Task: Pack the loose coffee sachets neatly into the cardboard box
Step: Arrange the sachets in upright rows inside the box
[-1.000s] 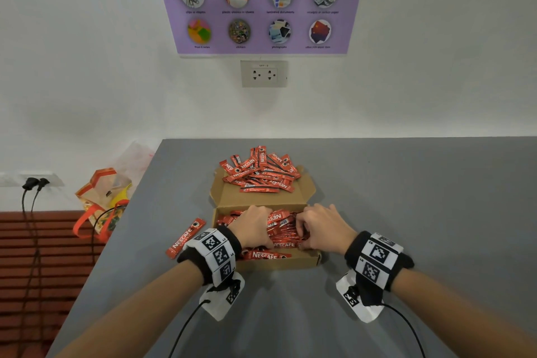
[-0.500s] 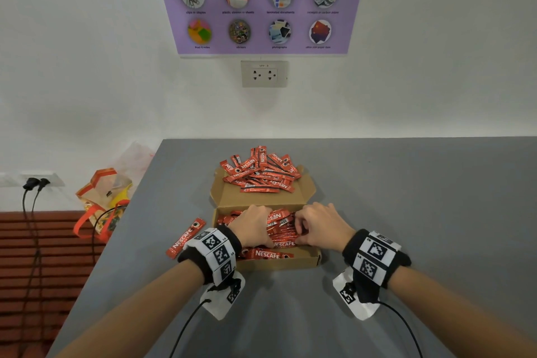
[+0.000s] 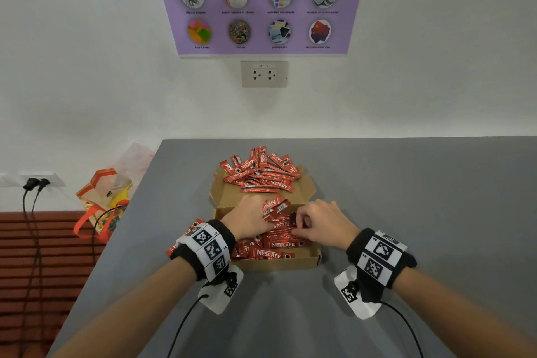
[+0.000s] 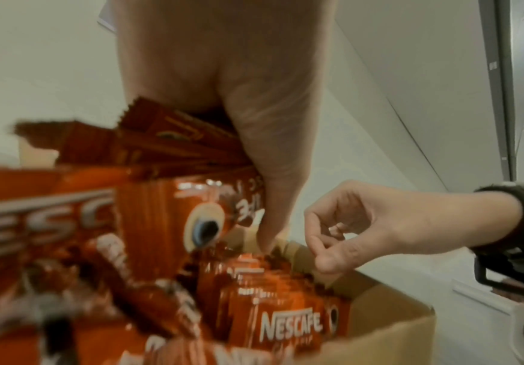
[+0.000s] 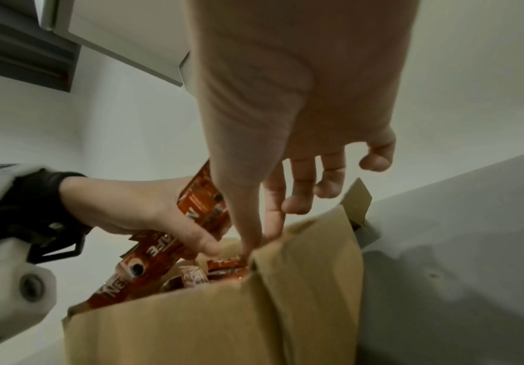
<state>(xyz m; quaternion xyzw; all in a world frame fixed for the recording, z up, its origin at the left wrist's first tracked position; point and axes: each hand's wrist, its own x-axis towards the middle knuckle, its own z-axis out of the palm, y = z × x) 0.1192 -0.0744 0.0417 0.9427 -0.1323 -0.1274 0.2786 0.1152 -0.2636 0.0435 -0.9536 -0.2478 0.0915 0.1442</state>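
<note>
A bunch of sachets (image 4: 173, 148) is gripped by the curled fingers (image 4: 270, 187) of the left hand (image 3: 247, 219) and has been lifted a little. The right hand (image 3: 322, 224) pinches one sachet at the right edge of the cardboard box (image 3: 279, 263). Many sachets (image 3: 261, 171) still wait on the lid at the counter's far side.
</note>
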